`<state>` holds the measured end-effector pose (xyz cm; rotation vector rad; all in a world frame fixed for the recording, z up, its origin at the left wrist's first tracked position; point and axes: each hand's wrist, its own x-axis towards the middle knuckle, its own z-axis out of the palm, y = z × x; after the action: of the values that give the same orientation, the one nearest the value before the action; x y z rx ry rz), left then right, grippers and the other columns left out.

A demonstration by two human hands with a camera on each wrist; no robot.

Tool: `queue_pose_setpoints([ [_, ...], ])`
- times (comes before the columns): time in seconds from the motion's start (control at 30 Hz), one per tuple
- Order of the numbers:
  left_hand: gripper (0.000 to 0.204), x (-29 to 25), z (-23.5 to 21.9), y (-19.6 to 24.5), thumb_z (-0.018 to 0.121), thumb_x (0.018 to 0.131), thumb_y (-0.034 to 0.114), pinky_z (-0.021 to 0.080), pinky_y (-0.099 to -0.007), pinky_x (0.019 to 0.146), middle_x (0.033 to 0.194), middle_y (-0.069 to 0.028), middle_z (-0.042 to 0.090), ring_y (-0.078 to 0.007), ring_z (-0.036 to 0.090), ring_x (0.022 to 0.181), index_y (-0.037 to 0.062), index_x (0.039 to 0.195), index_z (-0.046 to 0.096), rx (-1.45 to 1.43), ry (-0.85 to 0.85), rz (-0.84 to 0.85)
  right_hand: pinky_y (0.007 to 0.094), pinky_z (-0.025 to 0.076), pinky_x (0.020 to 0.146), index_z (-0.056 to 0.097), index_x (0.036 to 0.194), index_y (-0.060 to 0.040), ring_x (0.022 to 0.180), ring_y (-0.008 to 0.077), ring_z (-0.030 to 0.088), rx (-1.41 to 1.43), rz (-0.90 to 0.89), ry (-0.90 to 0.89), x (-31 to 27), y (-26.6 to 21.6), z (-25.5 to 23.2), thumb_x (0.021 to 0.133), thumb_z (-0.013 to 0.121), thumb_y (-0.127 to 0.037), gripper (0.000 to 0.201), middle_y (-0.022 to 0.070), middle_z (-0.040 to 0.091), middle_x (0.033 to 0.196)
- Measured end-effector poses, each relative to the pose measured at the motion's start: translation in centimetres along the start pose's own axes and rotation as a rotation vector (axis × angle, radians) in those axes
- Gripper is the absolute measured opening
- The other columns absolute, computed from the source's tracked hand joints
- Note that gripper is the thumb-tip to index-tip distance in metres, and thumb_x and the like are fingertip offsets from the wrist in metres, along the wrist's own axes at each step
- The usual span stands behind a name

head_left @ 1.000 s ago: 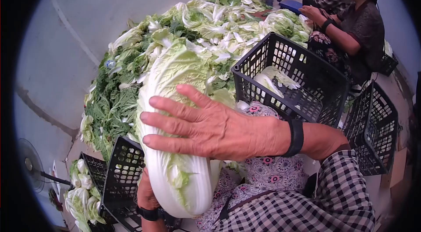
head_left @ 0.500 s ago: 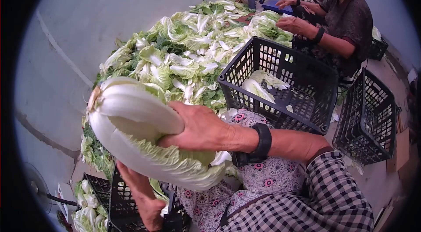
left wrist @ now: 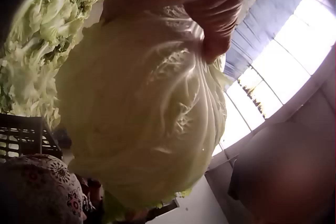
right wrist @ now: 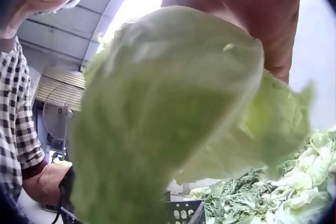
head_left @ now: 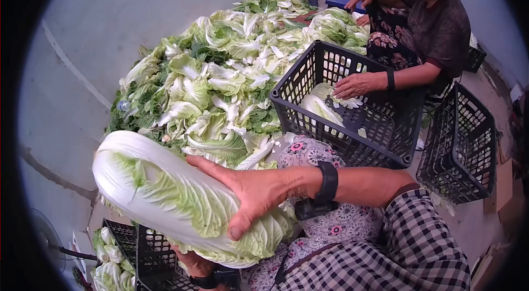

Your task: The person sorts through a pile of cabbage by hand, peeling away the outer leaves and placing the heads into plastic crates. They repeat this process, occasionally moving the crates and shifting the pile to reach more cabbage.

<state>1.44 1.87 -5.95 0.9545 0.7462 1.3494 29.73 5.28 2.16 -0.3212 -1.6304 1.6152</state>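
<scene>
A long napa cabbage (head_left: 160,192), white at its stem end and pale green at its leafy end, lies aslant in front of my body. My right hand (head_left: 259,189) grips it from above, thumb and forefinger spread across the leaves. Under the leafy end, my left hand (head_left: 194,263) supports it and is mostly hidden. The left wrist view shows the left thumb (left wrist: 216,37) bent against the crinkled leaves. In the right wrist view a blurred cabbage leaf (right wrist: 157,108) hangs below the right hand (right wrist: 252,3).
A heap of loose leaves (head_left: 220,87) lies by the wall. One black crate (head_left: 352,120) holds a few leaves; another crate (head_left: 460,142) stands at right. At lower left, whole cabbages (head_left: 113,263) are beside a crate (head_left: 157,252). Another person (head_left: 424,32) reaches into the nearer crate.
The cabbage has gone from upright to slanting leftward and has rolled over. My right hand has shifted from lying across it to gripping its leafy part. The other person's hand has entered the crate.
</scene>
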Motion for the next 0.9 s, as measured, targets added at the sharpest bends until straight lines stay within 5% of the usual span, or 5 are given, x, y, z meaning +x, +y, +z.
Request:
queue_pose_setpoints([
  [0.17,0.066,1.1,1.8,0.7,0.047,0.091,0.051,0.037,-0.0412,0.099,0.129,-0.0134,0.042,-0.0259,0.044,0.116,0.0042,0.134,0.033,0.541,0.098,0.328,0.0356,0.028,0.108,-0.004,0.146,-0.0059,0.132,0.0225,0.031,0.414,0.039,0.032,-0.5,0.0,0.7,0.055,0.088,-0.044,0.134,0.014,0.029,0.143],
  [0.43,0.081,1.3,4.4,2.9,0.044,0.089,0.058,0.037,-0.0433,0.098,0.134,-0.0173,0.038,-0.0264,0.044,0.118,-0.0039,0.138,0.026,1.042,0.044,0.373,0.0336,0.04,0.1,0.03,0.139,-0.0027,0.115,0.018,0.05,0.457,-0.008,0.203,-1.4,-0.5,1.4,0.062,0.083,-0.021,0.094,0.0097,0.052,0.126],
  [0.63,0.088,2.2,4.4,2.3,0.038,0.085,0.069,0.034,-0.0442,0.104,0.14,-0.016,0.033,-0.0275,0.04,0.124,0.0046,0.143,0.022,0.438,-0.183,0.285,0.0348,0.039,0.102,0.029,0.139,-0.0018,0.116,0.0209,0.049,0.486,-0.065,0.324,-2.9,-1.4,-0.1,0.064,0.082,-0.023,0.094,0.0107,0.051,0.126],
  [0.83,0.085,2.6,8.3,2.9,0.074,0.074,0.044,0.04,-0.036,0.097,0.128,-0.0143,0.051,-0.0232,0.05,0.117,-0.0009,0.135,0.037,0.574,-0.306,0.089,0.032,0.046,0.094,0.038,0.132,0.0001,0.106,0.0187,0.055,0.216,-0.219,0.609,-7.1,-5.3,-3.5,0.065,0.075,-0.02,0.079,0.0088,0.054,0.117],
  [0.9,0.071,2.4,7.8,3.2,0.072,0.078,0.041,0.043,-0.0359,0.094,0.116,-0.0134,0.059,-0.0222,0.057,0.107,-0.001,0.128,0.046,0.625,-0.343,0.011,0.0324,0.047,0.092,0.041,0.129,0.0012,0.103,0.0183,0.057,0.066,-0.203,0.74,-9.9,-6.2,-5.5,0.064,0.068,-0.014,0.072,0.0091,0.056,0.115],
])
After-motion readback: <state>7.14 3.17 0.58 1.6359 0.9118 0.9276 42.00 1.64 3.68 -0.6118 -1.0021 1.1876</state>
